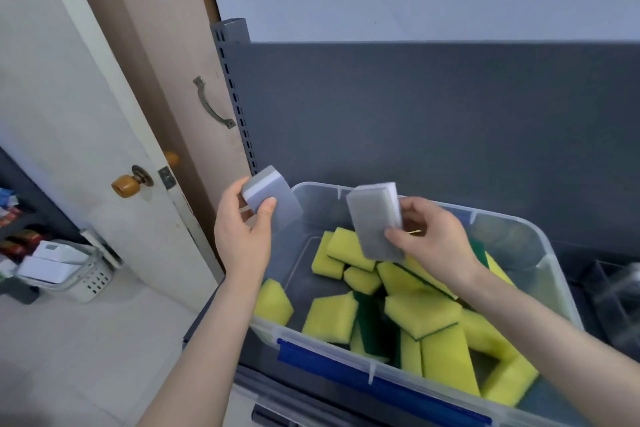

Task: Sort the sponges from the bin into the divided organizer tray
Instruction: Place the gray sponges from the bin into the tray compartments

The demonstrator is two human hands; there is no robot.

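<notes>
A clear plastic bin (550, 274) with a blue latch holds several yellow-and-green sponges (420, 310). Above its far left corner, my left hand (242, 232) grips a grey-and-white sponge (272, 196) between thumb and fingers. My right hand (438, 243) holds a second grey-and-white sponge (375, 222) upright over the bin's middle. A dark divided organizer tray (614, 302) shows blurred at the right edge, beside the bin.
The bin sits on a dark grey shelf with a grey back panel (433, 121) and a slotted upright post (235, 94). To the left are a door with a brown knob (126, 184) and a white basket (69, 270) on the floor.
</notes>
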